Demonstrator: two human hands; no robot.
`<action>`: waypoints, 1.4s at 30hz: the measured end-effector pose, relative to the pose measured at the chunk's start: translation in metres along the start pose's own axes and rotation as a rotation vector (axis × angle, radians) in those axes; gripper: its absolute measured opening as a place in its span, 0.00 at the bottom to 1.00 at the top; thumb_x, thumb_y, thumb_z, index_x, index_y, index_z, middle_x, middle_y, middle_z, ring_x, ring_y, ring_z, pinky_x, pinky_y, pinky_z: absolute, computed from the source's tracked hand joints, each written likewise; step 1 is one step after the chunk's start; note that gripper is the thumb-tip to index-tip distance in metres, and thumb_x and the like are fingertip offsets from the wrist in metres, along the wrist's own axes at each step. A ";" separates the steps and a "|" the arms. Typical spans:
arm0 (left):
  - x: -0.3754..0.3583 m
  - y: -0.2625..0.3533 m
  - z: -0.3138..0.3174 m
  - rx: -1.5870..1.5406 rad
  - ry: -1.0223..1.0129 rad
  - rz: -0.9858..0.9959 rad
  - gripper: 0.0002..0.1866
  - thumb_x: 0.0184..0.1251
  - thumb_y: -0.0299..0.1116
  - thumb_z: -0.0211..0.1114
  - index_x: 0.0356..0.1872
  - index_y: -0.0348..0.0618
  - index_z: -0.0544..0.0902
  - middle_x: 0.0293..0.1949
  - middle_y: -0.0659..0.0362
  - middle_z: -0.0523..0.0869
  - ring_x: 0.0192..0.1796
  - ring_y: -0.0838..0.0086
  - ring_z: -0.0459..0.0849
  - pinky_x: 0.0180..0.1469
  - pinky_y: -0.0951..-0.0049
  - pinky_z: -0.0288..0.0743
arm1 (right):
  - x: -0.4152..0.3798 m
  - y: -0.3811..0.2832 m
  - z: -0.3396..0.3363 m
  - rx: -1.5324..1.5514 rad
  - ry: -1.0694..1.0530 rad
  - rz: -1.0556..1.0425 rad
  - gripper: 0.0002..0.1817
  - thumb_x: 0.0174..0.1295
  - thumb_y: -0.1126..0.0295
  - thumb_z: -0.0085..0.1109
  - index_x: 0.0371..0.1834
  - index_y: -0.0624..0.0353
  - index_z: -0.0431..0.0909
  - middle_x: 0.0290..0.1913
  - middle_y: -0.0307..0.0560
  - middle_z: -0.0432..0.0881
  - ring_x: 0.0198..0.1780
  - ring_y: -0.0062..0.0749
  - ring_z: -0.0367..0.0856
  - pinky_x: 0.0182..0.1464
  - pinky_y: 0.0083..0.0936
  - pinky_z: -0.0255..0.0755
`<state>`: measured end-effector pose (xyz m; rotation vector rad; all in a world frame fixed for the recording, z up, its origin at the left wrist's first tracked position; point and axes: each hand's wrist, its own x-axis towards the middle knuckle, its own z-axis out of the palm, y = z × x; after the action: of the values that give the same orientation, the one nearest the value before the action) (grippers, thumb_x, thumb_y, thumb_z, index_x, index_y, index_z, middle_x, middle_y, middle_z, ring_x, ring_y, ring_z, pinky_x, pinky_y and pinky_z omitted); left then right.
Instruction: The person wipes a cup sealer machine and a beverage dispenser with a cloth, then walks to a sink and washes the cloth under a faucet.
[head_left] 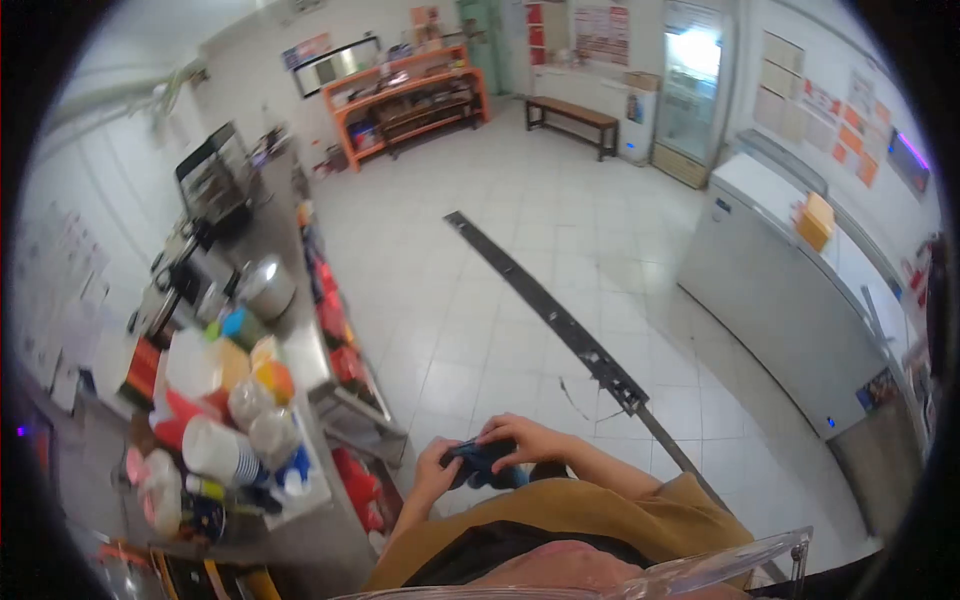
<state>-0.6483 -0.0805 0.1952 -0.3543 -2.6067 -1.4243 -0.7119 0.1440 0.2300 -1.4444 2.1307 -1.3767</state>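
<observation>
My left hand [434, 470] and my right hand [526, 441] are close together in front of my body, at the lower middle of the view. Between them is a dark blue, soft-looking item [484, 462], possibly cloth; its exact kind cannot be made out. Fingers of both hands are curled onto it, the left at its left side and the right over its top and right side. Part of the item is hidden behind the fingers. Below the hands is my mustard-coloured top [560, 510].
Left of me runs a metal counter [310, 345] with stacked white cups [215, 450], a metal pot [267, 287] and packages. A dark drain strip [530, 295] crosses the tiled floor. To the right stands a chest freezer [770, 280]; a bench [570, 115] and orange shelf [405, 100] are farther back.
</observation>
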 end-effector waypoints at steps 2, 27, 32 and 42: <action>0.047 0.024 0.015 0.039 -0.065 0.112 0.12 0.46 0.22 0.63 0.36 0.41 0.79 0.30 0.54 0.76 0.34 0.61 0.78 0.38 0.69 0.72 | -0.024 0.017 -0.026 0.080 0.249 0.197 0.24 0.46 0.73 0.64 0.50 0.57 0.74 0.47 0.48 0.73 0.50 0.41 0.69 0.53 0.30 0.66; 0.474 0.050 0.395 -0.180 -1.040 0.465 0.09 0.46 0.20 0.62 0.31 0.41 0.82 0.36 0.53 0.83 0.41 0.65 0.82 0.44 0.72 0.73 | -0.244 0.075 -0.269 -0.874 1.080 1.202 0.10 0.40 0.70 0.63 0.28 0.48 0.76 0.32 0.38 0.73 0.41 0.38 0.70 0.44 0.35 0.61; 0.460 0.153 0.483 -0.332 -1.397 0.487 0.10 0.47 0.18 0.60 0.33 0.38 0.82 0.33 0.55 0.83 0.40 0.71 0.81 0.47 0.73 0.71 | -0.299 0.031 -0.218 -0.899 1.354 1.569 0.09 0.41 0.68 0.64 0.26 0.49 0.75 0.31 0.36 0.73 0.40 0.36 0.69 0.44 0.36 0.60; 0.257 0.332 0.654 -0.569 -1.691 0.892 0.06 0.49 0.24 0.66 0.31 0.41 0.83 0.44 0.56 0.80 0.49 0.69 0.77 0.51 0.71 0.69 | -0.452 -0.064 -0.061 -0.844 1.764 2.027 0.10 0.40 0.68 0.66 0.26 0.51 0.76 0.43 0.36 0.77 0.50 0.37 0.69 0.53 0.40 0.59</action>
<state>-0.8157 0.6785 0.1739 -3.3265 -1.6328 -1.5751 -0.4882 0.5437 0.1772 2.5932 2.5230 -0.3241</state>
